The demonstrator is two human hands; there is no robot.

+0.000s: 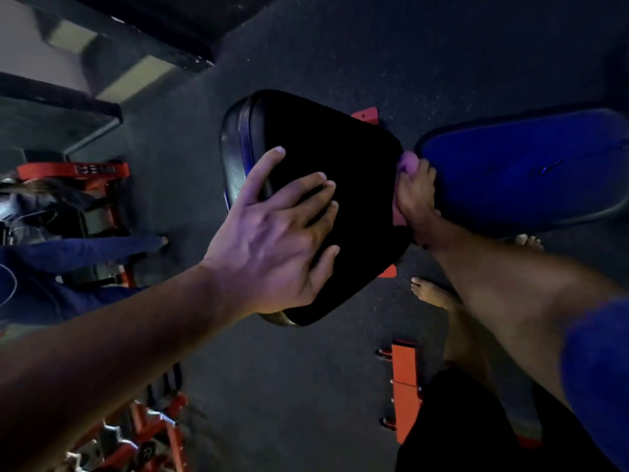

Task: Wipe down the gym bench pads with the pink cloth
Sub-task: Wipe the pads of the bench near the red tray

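Cloth [406, 165]: in the head view only a small pink fold of it shows, bunched in the right hand [413, 199], whose fingers curl round it down in the gap between the seat pad [340, 185] and the back pad [531, 165]. The left hand [272, 233] lies flat with straight, spread fingers on the near part of the seat pad, steadying it and holding nothing. The two hands are apart, one at each side of the seat.

The likely trouble is the gap itself: so crumpled, the cloth touches little of the pad, so the wipe may miss the edges, or the cloth may snag on the orange frame [366, 115] beneath. Dim light hides any streaks left behind. A bare foot [432, 294] stands close beside the frame, where a stubbed toe is possible.
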